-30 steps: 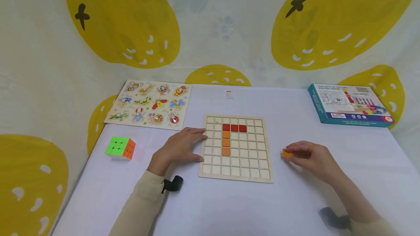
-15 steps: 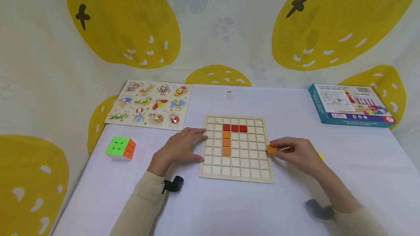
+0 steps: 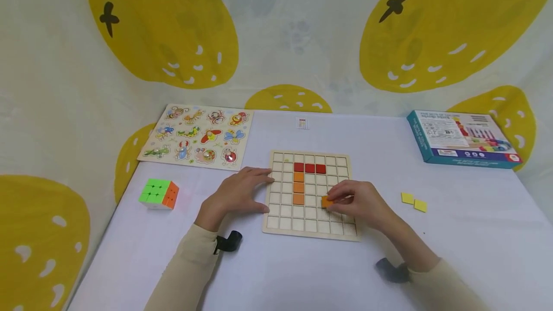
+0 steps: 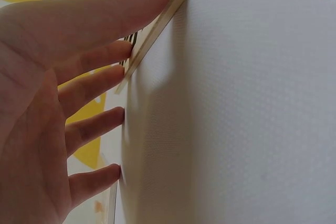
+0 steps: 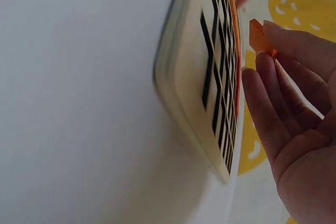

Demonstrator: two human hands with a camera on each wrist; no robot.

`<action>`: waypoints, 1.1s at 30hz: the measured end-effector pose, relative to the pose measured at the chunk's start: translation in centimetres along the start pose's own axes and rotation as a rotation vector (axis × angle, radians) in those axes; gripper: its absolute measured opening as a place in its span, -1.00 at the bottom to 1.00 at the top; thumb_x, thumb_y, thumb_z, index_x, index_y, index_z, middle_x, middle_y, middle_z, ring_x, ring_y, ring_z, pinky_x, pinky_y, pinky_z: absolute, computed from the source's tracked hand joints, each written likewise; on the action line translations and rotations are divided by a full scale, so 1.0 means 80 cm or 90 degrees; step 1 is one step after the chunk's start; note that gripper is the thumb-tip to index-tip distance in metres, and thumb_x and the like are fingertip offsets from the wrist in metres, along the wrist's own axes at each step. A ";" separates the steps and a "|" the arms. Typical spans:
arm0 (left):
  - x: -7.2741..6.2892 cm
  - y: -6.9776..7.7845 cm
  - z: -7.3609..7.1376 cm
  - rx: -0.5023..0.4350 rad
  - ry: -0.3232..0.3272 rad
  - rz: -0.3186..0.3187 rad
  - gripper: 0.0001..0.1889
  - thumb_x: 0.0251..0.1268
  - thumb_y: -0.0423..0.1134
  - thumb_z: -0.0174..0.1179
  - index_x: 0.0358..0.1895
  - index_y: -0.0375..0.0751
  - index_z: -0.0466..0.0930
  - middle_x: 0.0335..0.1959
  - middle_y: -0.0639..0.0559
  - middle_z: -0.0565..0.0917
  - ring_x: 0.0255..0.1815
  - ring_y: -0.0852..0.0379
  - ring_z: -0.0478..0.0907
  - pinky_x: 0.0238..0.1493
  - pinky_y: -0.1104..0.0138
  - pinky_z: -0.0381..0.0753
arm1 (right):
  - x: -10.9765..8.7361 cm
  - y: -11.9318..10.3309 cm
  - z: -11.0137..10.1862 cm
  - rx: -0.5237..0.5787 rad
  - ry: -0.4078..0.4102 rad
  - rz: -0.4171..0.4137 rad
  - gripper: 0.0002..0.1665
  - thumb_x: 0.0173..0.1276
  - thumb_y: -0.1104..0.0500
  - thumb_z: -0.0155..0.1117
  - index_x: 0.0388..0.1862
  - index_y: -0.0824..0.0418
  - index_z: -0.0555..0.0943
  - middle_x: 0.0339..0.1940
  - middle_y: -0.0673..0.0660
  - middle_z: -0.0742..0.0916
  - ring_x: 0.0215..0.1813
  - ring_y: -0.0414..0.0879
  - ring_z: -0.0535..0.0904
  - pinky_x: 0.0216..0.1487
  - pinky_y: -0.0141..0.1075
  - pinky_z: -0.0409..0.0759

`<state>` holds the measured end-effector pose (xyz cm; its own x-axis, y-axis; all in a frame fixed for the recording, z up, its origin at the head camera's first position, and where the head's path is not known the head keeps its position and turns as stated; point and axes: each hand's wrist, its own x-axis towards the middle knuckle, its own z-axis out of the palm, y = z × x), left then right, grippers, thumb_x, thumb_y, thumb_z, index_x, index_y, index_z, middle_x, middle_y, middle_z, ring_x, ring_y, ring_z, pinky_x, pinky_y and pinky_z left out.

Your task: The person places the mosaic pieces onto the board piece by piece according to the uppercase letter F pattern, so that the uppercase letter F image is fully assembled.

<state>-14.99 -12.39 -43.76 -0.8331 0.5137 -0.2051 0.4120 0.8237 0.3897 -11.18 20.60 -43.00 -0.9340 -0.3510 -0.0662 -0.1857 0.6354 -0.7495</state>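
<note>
A wooden grid board lies on the white table, with three red tiles in a row and three orange tiles in a column below the leftmost red one. My right hand pinches another orange tile between thumb and fingers, over the board's right-middle cells; in the right wrist view the pinched tile stands clear of the board's surface. At the board's left edge my left hand rests with fingers spread, thumb and fingertips touching the rim. The left wrist view shows the thumb on that rim.
Two yellow tiles lie on the table to the right. A puzzle cube and an insect puzzle board stand at left. A boxed toy set is at the back right, a small printed card at the back middle.
My right hand has moved left with the orange tile, from the table beside the board to above its cells. The yellow tiles have come into view. The left hand has stayed in place.
</note>
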 end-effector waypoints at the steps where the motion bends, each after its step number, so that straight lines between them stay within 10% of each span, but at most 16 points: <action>1: 0.000 0.000 0.000 -0.001 0.000 0.001 -0.21 0.04 0.16 0.51 0.42 0.14 0.50 0.60 0.18 0.34 0.59 0.00 0.27 0.47 -0.05 0.44 | 0.002 -0.002 0.005 0.007 -0.007 -0.005 -0.78 0.12 0.21 0.61 -0.22 0.15 0.82 -0.13 0.10 0.81 -0.11 -0.09 0.74 -0.18 -0.54 0.70; 14: 0.001 0.002 0.002 -0.004 0.006 0.000 -0.21 0.03 0.16 0.51 0.41 0.16 0.50 0.59 0.20 0.34 0.59 0.02 0.28 0.47 -0.05 0.43 | 0.020 -0.024 0.048 0.034 -0.073 -0.079 -0.82 0.14 0.27 0.58 -0.24 0.20 0.83 -0.16 0.07 0.82 -0.19 -0.18 0.74 -0.16 -0.45 0.75; 33: 0.000 0.000 -0.001 0.004 0.005 0.001 -0.22 0.02 0.16 0.51 0.40 0.15 0.51 0.59 0.20 0.35 0.59 0.03 0.28 0.47 -0.03 0.44 | 0.027 -0.046 0.066 -0.061 -0.050 -0.053 -0.82 0.04 0.30 0.59 -0.35 0.13 0.80 -0.43 -0.04 0.77 -0.41 -0.35 0.58 -0.32 -0.51 0.63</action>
<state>-14.97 -12.40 -43.69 -0.8357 0.5126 -0.1971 0.4154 0.8248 0.3836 -10.94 13.90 -43.86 -0.8880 -0.4559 -0.0603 -0.2939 0.6634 -0.6881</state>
